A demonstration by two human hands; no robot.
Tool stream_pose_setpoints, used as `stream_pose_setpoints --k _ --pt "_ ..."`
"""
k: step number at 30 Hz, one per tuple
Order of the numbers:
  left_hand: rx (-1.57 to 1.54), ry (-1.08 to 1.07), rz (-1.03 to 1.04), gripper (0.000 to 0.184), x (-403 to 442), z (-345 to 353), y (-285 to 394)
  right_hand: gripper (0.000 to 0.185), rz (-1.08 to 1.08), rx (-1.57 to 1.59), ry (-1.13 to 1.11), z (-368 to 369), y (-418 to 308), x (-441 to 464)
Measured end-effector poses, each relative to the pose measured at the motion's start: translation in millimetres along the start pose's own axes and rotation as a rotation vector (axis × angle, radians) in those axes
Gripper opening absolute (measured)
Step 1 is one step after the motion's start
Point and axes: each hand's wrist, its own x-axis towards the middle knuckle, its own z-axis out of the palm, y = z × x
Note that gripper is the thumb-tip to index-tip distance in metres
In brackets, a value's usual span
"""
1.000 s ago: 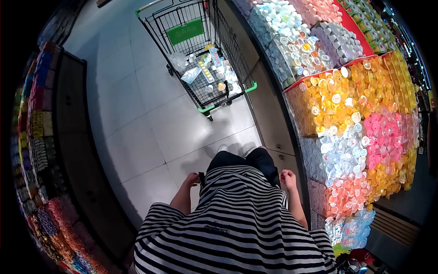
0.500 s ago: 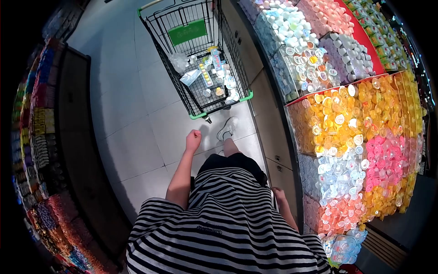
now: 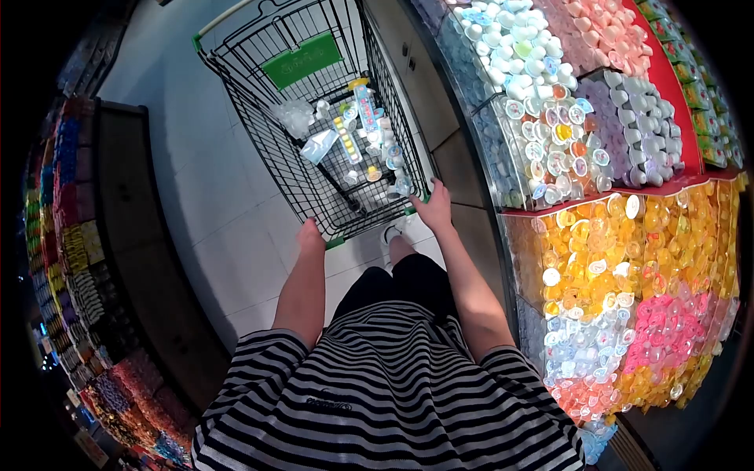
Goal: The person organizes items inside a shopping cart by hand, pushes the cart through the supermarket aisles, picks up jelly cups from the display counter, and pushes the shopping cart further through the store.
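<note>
A black wire shopping cart (image 3: pixel 369 221) with green corners stands in front of me. My left hand (image 3: pixel 311 237) is at its near left corner, the fingers curled against the rim and partly hidden. At the near right corner, my right hand (image 3: pixel 434 209) holds the green trim between thumb and fingers. Inside the cart lie a clear plastic bag (image 3: pixel 294 118), a pale packet (image 3: pixel 320 146), a strip of yellow-and-white pieces (image 3: pixel 346 140), a blue-and-white pack (image 3: pixel 366 108) and several small cups (image 3: pixel 391 149).
To the right, a bulk display holds orange jelly cups (image 3: pixel 589 243), pink cups (image 3: pixel 667 334) and white cups (image 3: pixel 522 47) above wooden cabinets (image 3: pixel 471 177). Shelves of colourful packets (image 3: pixel 75 243) line the left side. Between them runs a tiled floor (image 3: pixel 200 180).
Both my hands have come forward to the cart's near corners, the right one up from beside my body. The cart appears nearer and slightly farther left in view.
</note>
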Motion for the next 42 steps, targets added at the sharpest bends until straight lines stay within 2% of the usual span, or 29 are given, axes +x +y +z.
stream_pose_setpoints --k 1,2,5,6,9,10,14,18,29,32,39,42 --pt "0.07 -0.003 0.009 0.047 -3.3 0.0 5.0 0.074 0.068 -0.035 -0.035 12.4 -6.9 18.9" --pt "0.331 0.029 0.018 0.043 -9.8 -2.0 8.1 0.078 0.137 -0.066 -0.073 21.7 -12.8 34.2" --pt "0.282 0.169 0.064 0.04 -70.7 -18.8 42.2 0.083 0.407 -0.092 -0.123 47.2 0.1 65.8" --pt "0.076 0.107 0.042 0.037 -51.6 -13.7 27.8 0.067 0.476 -0.113 -0.083 50.3 -1.1 68.6" --pt "0.044 0.142 0.081 0.035 -57.0 -16.6 34.8 0.046 0.541 -0.083 0.02 55.2 -15.3 66.2" --pt "0.043 0.151 0.073 0.034 -59.9 -19.3 35.8 0.033 0.499 -0.093 0.114 61.3 -14.8 61.5" --pt "0.048 0.166 0.096 0.029 -60.1 -22.1 53.6 0.026 0.442 -0.18 0.134 64.9 -30.4 59.1" --pt "0.038 0.203 0.115 0.026 -60.9 -18.8 50.0 0.024 0.459 -0.291 0.136 71.6 -26.5 63.6" --pt "0.096 0.235 0.091 0.025 -60.7 -22.6 52.6 0.027 0.475 -0.26 0.166 77.4 -25.1 54.7" --pt "0.075 0.23 0.134 0.025 -56.4 -23.3 47.1 0.027 0.535 -0.279 0.161 77.3 -28.5 52.2" --pt "0.069 0.182 0.222 0.024 -54.1 -27.4 40.8 0.028 0.479 -0.335 0.2 78.5 -19.0 38.0" --pt "0.073 0.172 0.248 0.023 -50.9 -28.1 41.6 0.029 0.562 -0.266 0.196 75.9 -28.8 35.4"
